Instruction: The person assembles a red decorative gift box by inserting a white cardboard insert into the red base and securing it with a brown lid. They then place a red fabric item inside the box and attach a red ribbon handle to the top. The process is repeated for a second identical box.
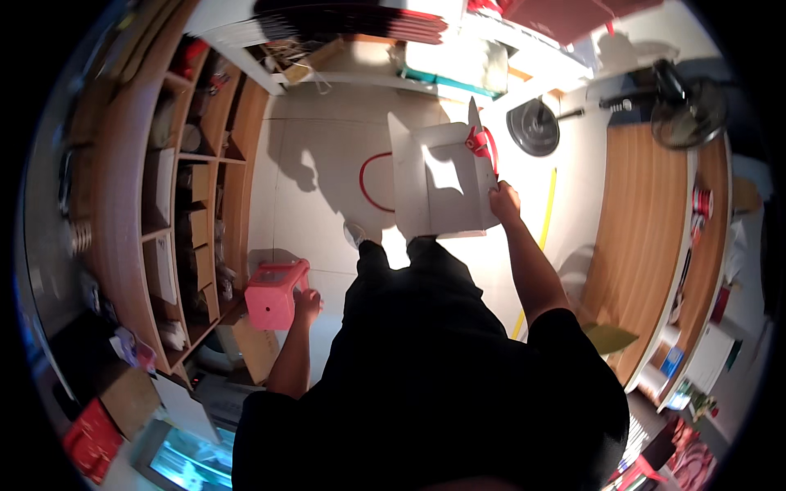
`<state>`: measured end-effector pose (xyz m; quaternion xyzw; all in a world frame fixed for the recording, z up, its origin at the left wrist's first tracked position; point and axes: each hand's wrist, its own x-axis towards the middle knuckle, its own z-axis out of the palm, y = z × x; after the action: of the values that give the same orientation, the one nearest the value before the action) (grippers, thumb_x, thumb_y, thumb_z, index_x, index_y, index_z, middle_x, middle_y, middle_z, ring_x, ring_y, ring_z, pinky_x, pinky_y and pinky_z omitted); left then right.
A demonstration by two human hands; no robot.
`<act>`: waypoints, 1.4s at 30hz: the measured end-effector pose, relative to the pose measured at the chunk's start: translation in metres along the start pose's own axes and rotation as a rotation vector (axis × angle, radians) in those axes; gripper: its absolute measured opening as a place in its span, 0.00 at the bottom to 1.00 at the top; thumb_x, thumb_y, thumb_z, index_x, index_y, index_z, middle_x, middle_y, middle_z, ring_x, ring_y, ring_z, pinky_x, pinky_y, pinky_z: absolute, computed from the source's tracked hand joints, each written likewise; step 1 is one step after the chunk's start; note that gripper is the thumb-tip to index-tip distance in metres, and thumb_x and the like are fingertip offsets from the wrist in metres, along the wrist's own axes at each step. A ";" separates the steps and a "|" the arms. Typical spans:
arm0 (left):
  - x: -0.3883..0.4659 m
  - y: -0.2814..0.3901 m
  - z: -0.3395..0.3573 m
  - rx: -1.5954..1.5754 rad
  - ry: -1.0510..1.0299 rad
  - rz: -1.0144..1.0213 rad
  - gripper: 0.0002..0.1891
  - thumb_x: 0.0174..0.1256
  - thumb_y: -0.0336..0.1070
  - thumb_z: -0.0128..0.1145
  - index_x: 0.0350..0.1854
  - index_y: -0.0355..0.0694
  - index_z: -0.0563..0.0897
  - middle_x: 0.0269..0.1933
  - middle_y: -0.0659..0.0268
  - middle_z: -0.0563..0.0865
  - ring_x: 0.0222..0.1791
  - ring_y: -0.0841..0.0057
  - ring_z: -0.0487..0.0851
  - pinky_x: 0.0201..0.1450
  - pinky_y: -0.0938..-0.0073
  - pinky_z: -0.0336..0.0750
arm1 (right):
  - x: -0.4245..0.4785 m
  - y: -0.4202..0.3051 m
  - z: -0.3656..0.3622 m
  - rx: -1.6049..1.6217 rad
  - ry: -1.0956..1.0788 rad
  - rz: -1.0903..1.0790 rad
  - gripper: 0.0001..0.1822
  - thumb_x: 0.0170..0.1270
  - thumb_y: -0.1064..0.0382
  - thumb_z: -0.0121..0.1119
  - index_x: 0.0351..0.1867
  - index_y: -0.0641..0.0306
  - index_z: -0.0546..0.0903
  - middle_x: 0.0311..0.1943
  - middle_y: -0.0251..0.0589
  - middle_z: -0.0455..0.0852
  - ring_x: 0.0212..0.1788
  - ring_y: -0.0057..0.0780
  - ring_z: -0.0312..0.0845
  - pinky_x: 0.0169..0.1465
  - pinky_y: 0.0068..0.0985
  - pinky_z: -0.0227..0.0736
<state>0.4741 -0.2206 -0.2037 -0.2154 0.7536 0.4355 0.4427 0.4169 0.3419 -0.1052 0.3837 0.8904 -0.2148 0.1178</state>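
Observation:
My right hand (506,201) grips the right edge of an open white box (454,212) with raised flaps. Red handles show on both sides of the box, and a red bow (478,142) sits by its right flap. Sunlight falls on part of the inside, where no contents show. On the left, my left hand (309,304) is closed around the edge or leg of a pink plastic stool (270,301), held beside my body. The stool's seat faces partly towards me.
Wooden shelving (178,156) with boxes lines the left. A pedestal fan (689,113) rises at the upper right, its round black base (533,127) on the floor. A wooden cabinet (638,245) stands right. Ahead, a white table frame (368,78) spans the floor above a teal-edged container (454,67).

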 end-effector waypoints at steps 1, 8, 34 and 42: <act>-0.010 -0.009 -0.002 0.033 -0.021 -0.097 0.12 0.66 0.37 0.45 0.42 0.34 0.74 0.30 0.59 0.81 0.27 0.74 0.81 0.27 0.77 0.76 | 0.002 0.024 0.009 0.029 0.018 0.047 0.14 0.54 0.58 0.54 0.37 0.66 0.78 0.37 0.54 0.82 0.44 0.50 0.77 0.48 0.38 0.70; -0.088 0.024 0.026 0.182 0.029 -0.324 0.12 0.66 0.34 0.44 0.43 0.30 0.73 0.33 0.56 0.82 0.28 0.72 0.81 0.30 0.74 0.78 | 0.013 0.146 0.048 0.225 -0.019 0.471 0.18 0.50 0.60 0.52 0.40 0.69 0.78 0.40 0.56 0.82 0.45 0.49 0.78 0.50 0.35 0.70; -0.139 0.077 0.070 0.185 -0.029 -0.409 0.10 0.63 0.33 0.43 0.45 0.38 0.72 0.31 0.60 0.81 0.23 0.78 0.78 0.23 0.83 0.68 | 0.223 0.186 0.217 1.284 0.374 1.092 0.18 0.62 0.58 0.46 0.50 0.64 0.69 0.47 0.48 0.72 0.46 0.41 0.74 0.41 0.40 0.77; -0.118 0.086 0.071 0.233 -0.089 -0.369 0.13 0.66 0.37 0.43 0.49 0.37 0.72 0.33 0.60 0.82 0.25 0.77 0.79 0.27 0.81 0.70 | 0.114 0.062 0.193 1.065 -0.118 0.677 0.14 0.57 0.64 0.45 0.22 0.72 0.77 0.16 0.43 0.79 0.17 0.31 0.76 0.21 0.28 0.72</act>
<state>0.5082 -0.1223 -0.0789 -0.2776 0.7265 0.2661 0.5695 0.3936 0.3605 -0.3361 0.6377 0.4828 -0.5998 0.0209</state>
